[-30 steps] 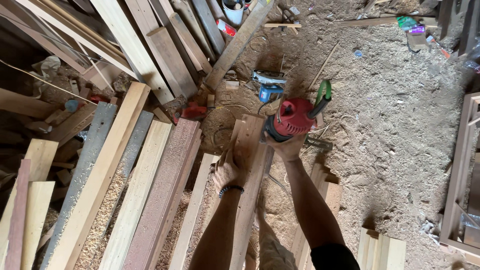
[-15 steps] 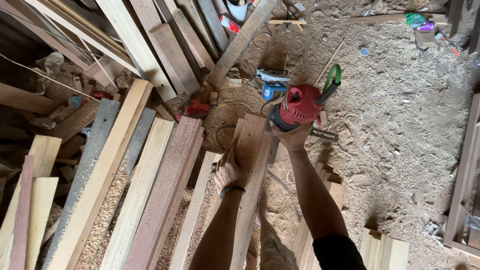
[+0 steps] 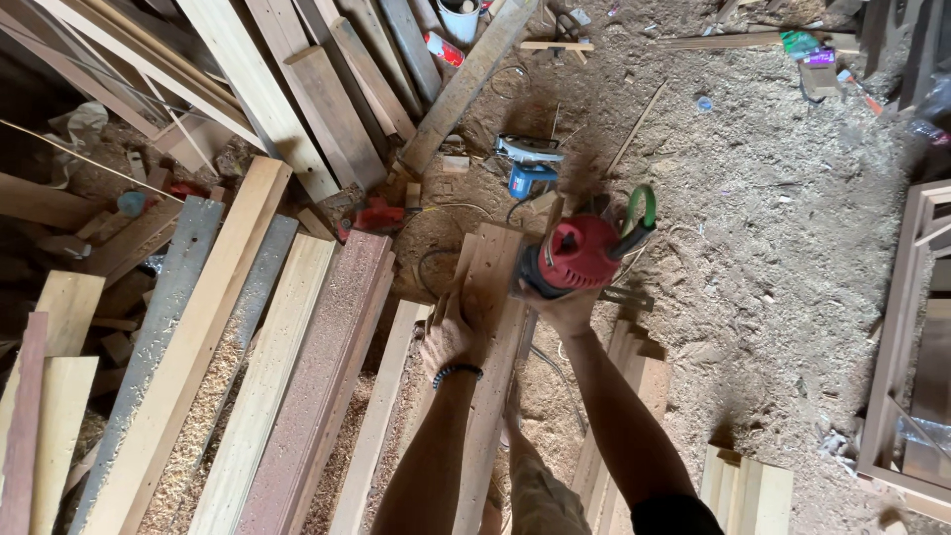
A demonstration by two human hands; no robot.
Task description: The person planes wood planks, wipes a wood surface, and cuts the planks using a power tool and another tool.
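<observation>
My left hand (image 3: 448, 339) presses flat on the plank (image 3: 492, 327) to steady it; my right hand (image 3: 567, 305) grips the red power tool (image 3: 577, 254) at the plank's edge.

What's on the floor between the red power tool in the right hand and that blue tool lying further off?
In the head view, between the red power tool and blue tool: sawdust-covered floor, a small wood scrap and some cable.

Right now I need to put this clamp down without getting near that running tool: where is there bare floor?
Free: the sawdust-covered floor between the red power tool in the right hand and the pale wooden frame at the right edge. Crowded: long planks left of the left hand, and the blue circular saw ahead.
</observation>
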